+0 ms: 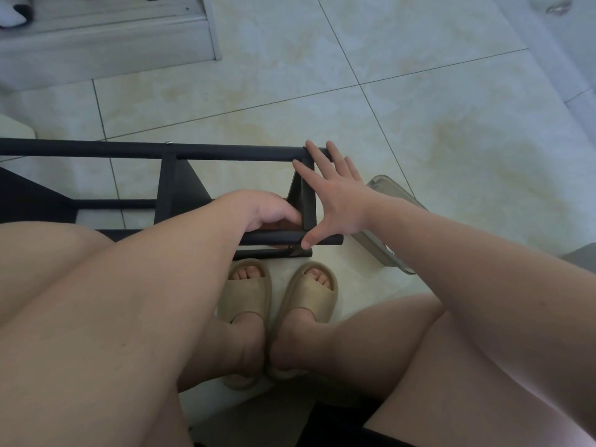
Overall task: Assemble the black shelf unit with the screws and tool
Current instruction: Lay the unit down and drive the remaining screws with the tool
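Floor tiles (419, 124) carry the black shelf frame (225, 154), just beyond 2 tan slippers (250, 291). Right hand (338, 201) presses it, fingers spread from far rail to near bar. Left hand (267, 211) fingers curl inside its end; what they clasp is hidden.

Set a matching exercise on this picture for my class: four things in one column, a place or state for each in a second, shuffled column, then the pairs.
Things
1. left hand
2. right hand
3. clear container
4. slippers

Places or states
A. beige, worn on the feet
B. fingers spread, tips on the far bar of the black shelf frame
C. lying on the floor tiles, right of the frame
D. fingers curled, down between the frame's bars

Pairs: 1-D, 2-B, 3-C, 4-A
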{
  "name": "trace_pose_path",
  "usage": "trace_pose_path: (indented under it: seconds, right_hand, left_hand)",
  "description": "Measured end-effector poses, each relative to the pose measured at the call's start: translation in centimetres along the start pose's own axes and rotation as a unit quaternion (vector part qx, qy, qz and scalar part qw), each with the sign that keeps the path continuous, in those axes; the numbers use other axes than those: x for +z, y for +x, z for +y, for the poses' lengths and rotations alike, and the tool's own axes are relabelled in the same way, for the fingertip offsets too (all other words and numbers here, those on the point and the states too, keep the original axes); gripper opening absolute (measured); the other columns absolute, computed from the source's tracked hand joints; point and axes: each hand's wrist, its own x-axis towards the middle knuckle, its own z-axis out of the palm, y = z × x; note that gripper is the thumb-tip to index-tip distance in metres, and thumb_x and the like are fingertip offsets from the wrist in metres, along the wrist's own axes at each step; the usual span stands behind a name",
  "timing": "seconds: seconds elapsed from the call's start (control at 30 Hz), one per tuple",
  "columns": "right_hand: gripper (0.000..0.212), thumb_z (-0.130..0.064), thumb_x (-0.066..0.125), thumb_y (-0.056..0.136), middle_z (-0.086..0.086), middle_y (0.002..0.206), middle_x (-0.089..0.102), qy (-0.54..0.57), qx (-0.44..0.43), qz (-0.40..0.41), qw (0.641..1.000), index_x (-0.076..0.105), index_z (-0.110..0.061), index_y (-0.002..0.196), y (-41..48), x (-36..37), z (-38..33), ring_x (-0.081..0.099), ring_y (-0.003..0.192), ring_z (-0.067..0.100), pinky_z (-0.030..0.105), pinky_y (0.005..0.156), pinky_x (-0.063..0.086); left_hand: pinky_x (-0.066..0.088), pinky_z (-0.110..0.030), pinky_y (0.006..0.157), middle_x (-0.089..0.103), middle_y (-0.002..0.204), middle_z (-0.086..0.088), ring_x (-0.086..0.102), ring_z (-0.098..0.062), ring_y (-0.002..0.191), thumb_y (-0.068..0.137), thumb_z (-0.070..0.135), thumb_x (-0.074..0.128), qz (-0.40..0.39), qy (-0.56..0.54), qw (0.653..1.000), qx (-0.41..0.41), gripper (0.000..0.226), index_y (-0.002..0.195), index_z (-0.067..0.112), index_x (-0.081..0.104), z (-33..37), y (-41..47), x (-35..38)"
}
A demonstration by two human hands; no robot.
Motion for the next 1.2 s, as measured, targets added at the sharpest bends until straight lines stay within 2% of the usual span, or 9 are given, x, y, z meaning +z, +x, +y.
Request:
trace_pose_path:
  seconds: [0.13,0.3,0.43,0.5,0.7,0.8,0.9,1.07,1.2]
  right_hand:
    - [0.150,-0.081,0.079,0.052,0.005,0.165,-0.029,0.002,0.000,0.000,1.000,-0.004,-0.022,0.162,0.0,0.1,0.0,-0.030,0.149,0.036,0.056,0.121,-0.008]
    - [0.149,-0.082,0.078,0.052,0.005,0.165,-0.029,0.001,-0.002,0.001,1.000,-0.005,-0.022,0.162,0.1,0.2,0.1,-0.030,0.149,0.036,0.056,0.121,-0.008]
    - [0.150,-0.082,0.078,0.052,0.005,0.164,-0.030,0.001,-0.003,0.001,1.000,-0.006,-0.022,0.162,0.1,0.3,0.3,-0.031,0.149,0.036,0.056,0.121,-0.008]
    - [0.150,-0.082,0.078,0.052,0.005,0.164,-0.030,0.001,-0.004,0.000,1.000,-0.006,-0.022,0.162,0.1,0.4,0.3,-0.031,0.149,0.036,0.056,0.121,-0.008]
    - [0.149,-0.082,0.079,0.052,0.005,0.165,-0.029,-0.008,0.006,-0.008,1.000,-0.005,-0.024,0.162,0.2,0.0,0.0,-0.029,0.150,0.037,0.058,0.122,-0.006]
    - [0.146,-0.082,0.078,0.053,0.004,0.165,-0.030,-0.022,0.018,-0.014,1.000,-0.004,-0.027,0.162,-0.2,-0.1,-0.1,-0.027,0.151,0.036,0.061,0.122,-0.005]
    - [0.136,-0.079,0.076,0.060,0.003,0.165,-0.029,-0.025,0.023,-0.021,0.999,-0.001,-0.030,0.162,-0.8,-0.3,-0.5,-0.025,0.152,0.033,0.061,0.123,-0.004]
    - [0.107,-0.072,0.069,0.078,0.003,0.170,-0.012,-0.031,0.022,-0.031,0.999,0.017,-0.028,0.161,-2.2,-0.4,-2.2,-0.004,0.156,0.029,0.055,0.123,0.013]
    - [0.080,-0.055,0.069,0.088,0.002,0.167,0.013,-0.046,0.026,-0.021,0.998,0.036,-0.026,0.154,-3.2,-0.9,-3.7,0.027,0.147,0.031,0.049,0.112,0.035]
  left_hand:
    - [0.051,-0.051,0.102,0.074,0.108,-0.018,0.069,-0.037,0.105,0.083,0.019,0.070,-0.007,-0.011,1.000,-0.004,0.022,0.100,0.010,0.079,0.1,-0.2,0.0]
    - [0.057,-0.034,0.073,0.074,0.087,-0.011,0.069,-0.023,0.075,0.089,0.020,0.066,0.009,0.000,1.000,-0.021,0.015,0.086,0.013,0.079,0.4,-0.3,0.3]
    - [0.051,-0.041,0.101,0.075,0.110,-0.010,0.068,-0.028,0.107,0.087,0.021,0.069,0.028,0.050,0.998,-0.010,0.029,0.113,0.009,0.074,0.5,-0.7,0.5]
    - [0.047,-0.044,0.106,0.074,0.112,-0.011,0.066,-0.031,0.113,0.087,0.017,0.069,0.030,0.047,0.998,-0.003,0.030,0.116,0.010,0.073,0.5,-0.8,0.6]
    - [0.045,-0.052,0.109,0.075,0.104,-0.010,0.066,-0.032,0.108,0.081,0.013,0.068,0.059,0.037,0.997,0.023,0.019,0.098,0.015,0.076,0.6,-1.1,1.0]
    - [0.049,-0.049,0.103,0.076,0.104,-0.009,0.067,-0.035,0.107,0.071,0.021,0.066,0.114,0.097,0.988,0.045,0.032,0.101,0.015,0.076,1.1,-1.9,1.8]
    - [0.052,-0.044,0.093,0.073,0.096,-0.008,0.067,-0.029,0.093,0.077,0.029,0.063,0.161,0.191,0.967,0.051,0.019,0.089,0.017,0.071,1.0,-2.9,1.5]
    - [0.044,-0.039,0.086,0.059,0.087,0.001,0.057,-0.020,0.084,0.094,0.057,0.051,0.202,0.341,0.918,0.008,0.037,0.076,0.024,0.056,-0.2,-5.6,0.2]
    - [0.049,-0.040,0.091,0.066,0.083,0.001,0.062,-0.021,0.084,0.090,0.068,0.049,0.188,0.354,0.916,-0.003,0.051,0.084,0.020,0.066,-0.8,-8.5,-0.3]
